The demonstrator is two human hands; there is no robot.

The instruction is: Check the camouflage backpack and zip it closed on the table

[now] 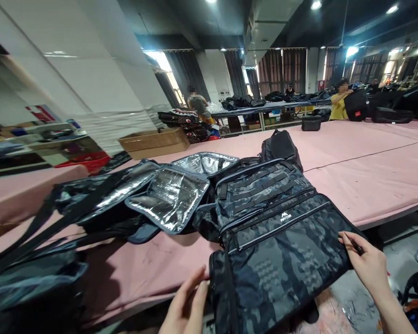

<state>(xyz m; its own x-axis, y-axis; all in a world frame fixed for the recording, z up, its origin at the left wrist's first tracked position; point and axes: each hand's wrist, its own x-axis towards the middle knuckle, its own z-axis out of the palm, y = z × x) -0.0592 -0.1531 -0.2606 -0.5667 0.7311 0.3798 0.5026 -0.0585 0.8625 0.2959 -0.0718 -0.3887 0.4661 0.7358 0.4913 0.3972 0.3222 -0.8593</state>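
Note:
A dark camouflage backpack (282, 260) with a white logo lies on the table, its lower part jutting past the front edge. At the backpack's left side is my left hand (188, 301), with thumb and fingers apart and the fingertips close to the side panel. My right hand (367, 260) is at the right edge of the backpack, closed around a small, slim dark tool (354, 245); its exact kind is hard to make out. The thumb and fingertips of that hand rest by the backpack's edge.
Left of the backpack lie opened bags with silver foil lining (174, 197) and black straps (55, 227). The long table has a pink cover (362, 162). Behind stand a cardboard box (153, 143) and a small black case (311, 123). A person in yellow (338, 109) handles a black bag.

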